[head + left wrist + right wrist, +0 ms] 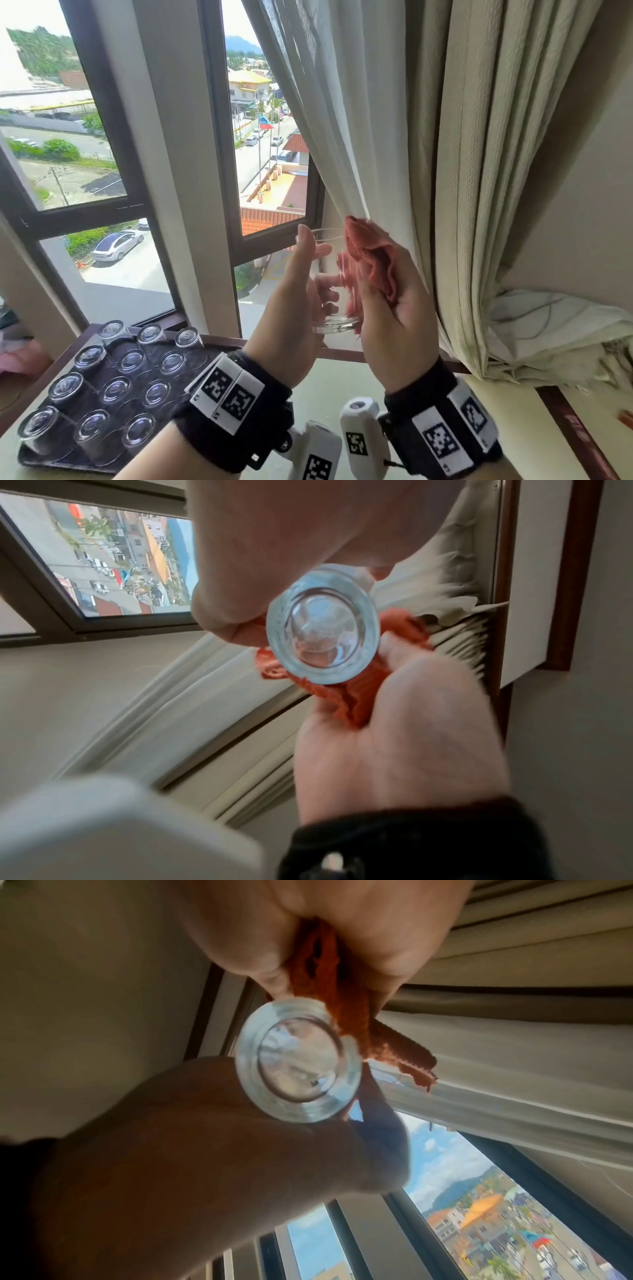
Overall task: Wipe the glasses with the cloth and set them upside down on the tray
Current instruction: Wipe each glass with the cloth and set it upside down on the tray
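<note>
My left hand [296,294] grips a clear glass [330,301] upright in front of the window, thumb along its near side and fingers curled round the far side. My right hand [394,318] holds a bunched red cloth [373,263] pressed against the right side of the glass. In the left wrist view the thick glass base [322,623] faces the camera with the cloth [346,702] behind it. In the right wrist view the cloth [342,1010] meets the glass [298,1064] at its rim. A dark tray [44,460] at lower left carries several upside-down glasses [90,358].
Cream curtains [445,171] hang just right of my hands, with a bundled sheer curtain [548,325] lower right. The window frame [219,137] stands right behind the glass. The tray sits on a glass-topped table [342,383] with a wooden edge.
</note>
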The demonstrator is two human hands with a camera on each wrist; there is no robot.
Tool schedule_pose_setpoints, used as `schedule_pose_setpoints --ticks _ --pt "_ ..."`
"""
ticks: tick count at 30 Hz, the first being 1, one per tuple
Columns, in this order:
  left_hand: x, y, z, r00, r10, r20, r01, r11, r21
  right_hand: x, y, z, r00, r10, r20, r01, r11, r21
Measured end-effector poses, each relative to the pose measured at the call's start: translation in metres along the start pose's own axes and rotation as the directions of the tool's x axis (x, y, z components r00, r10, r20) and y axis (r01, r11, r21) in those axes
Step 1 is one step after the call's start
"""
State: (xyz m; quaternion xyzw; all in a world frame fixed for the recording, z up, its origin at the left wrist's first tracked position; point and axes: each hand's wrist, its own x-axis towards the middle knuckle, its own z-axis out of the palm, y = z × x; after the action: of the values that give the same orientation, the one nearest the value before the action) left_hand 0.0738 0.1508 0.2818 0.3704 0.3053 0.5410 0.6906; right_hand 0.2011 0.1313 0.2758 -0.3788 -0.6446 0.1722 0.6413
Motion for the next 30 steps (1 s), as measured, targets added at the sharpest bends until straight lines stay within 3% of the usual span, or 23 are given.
schedule_pose_setpoints --ticks 5,8,10,12,15,17,19,24,27,30 --pt "-0.004 0.005 -0.003 1.000 0.005 0.014 -0.005 1.000 -0.020 -0.022 -0.003 0.005 0.966 -0.211 0.149 0.221 0.974 -0.056" --pt "0.000 0.009 -0.013 0.992 -0.010 -0.127 0.017 0.998 0.054 -0.043 0.008 -0.002 0.986 -0.109 0.123 0.114 0.993 -0.034" --pt "0.000 0.006 -0.007 0.993 0.009 -0.122 -0.002 0.998 0.057 -0.037 0.008 -0.003 0.996 0.045 0.078 -0.044 0.999 -0.016" --pt "-0.002 -0.001 0.001 0.995 0.045 -0.085 -0.038 0.996 0.082 -0.022 0.006 -0.003 0.995 0.093 0.021 -0.092 0.995 -0.038" --pt "0.001 -0.011 0.003 0.989 0.143 -0.029 -0.133 0.968 0.212 -0.004 -0.005 -0.002 0.999 0.000 0.032 0.000 1.000 0.006" --pt "0.001 -0.008 0.004 0.971 0.231 -0.067 -0.201 0.932 0.302 -0.009 -0.007 -0.004 0.989 -0.111 0.097 0.111 0.994 0.003" --pt "0.001 -0.001 0.002 0.962 0.259 -0.089 -0.210 0.908 0.364 -0.026 -0.003 -0.009 0.980 -0.134 0.148 0.135 0.991 0.002" --pt "0.006 0.011 -0.009 0.961 0.246 -0.124 -0.176 0.894 0.412 -0.065 0.013 -0.027 0.995 0.091 0.031 -0.093 0.993 0.073" --pt "0.004 0.007 -0.011 0.987 0.106 -0.123 -0.069 0.959 0.274 -0.058 0.010 -0.031 0.970 0.234 -0.066 -0.225 0.968 0.112" --pt "-0.001 -0.002 -0.009 0.999 0.043 -0.028 -0.040 0.993 0.108 -0.036 0.005 -0.034 0.963 0.235 -0.133 -0.218 0.967 0.131"
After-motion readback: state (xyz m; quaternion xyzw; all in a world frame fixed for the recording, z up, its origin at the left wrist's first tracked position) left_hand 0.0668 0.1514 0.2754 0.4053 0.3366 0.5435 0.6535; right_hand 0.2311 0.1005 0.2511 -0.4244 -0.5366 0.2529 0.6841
